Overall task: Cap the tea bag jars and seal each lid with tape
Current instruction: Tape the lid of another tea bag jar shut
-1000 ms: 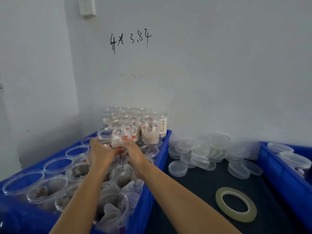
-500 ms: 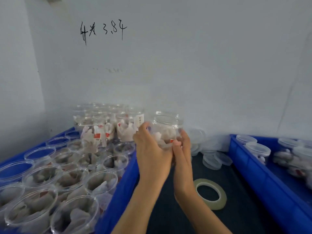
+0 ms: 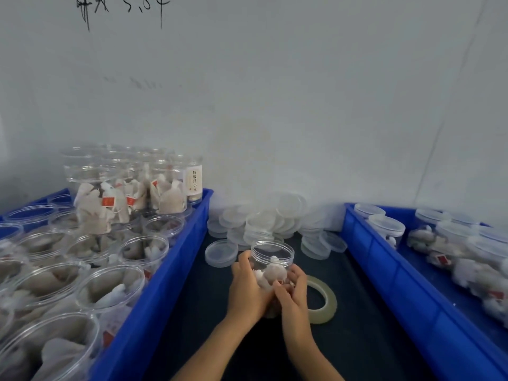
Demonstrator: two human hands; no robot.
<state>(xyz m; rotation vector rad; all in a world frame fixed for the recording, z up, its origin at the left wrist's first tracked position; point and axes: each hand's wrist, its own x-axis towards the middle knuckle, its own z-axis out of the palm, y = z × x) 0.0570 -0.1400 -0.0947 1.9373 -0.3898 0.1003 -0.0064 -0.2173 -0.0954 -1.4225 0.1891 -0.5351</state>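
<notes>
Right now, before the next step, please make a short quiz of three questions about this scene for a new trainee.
1. True or false: the jar in the hands already has its lid on.
2. What lies on the dark mat just right of the right hand?
A) scissors B) a tape roll C) a marker
3. Fill in: the capped jars stand in the blue bin on the ____ side.

Key:
1. False. The left hand and right hand both grip the jar, and its mouth is open.
2. B, the tape roll.
3. Right. The left bin holds open jars, and loose lids are piled between the bins.
</notes>
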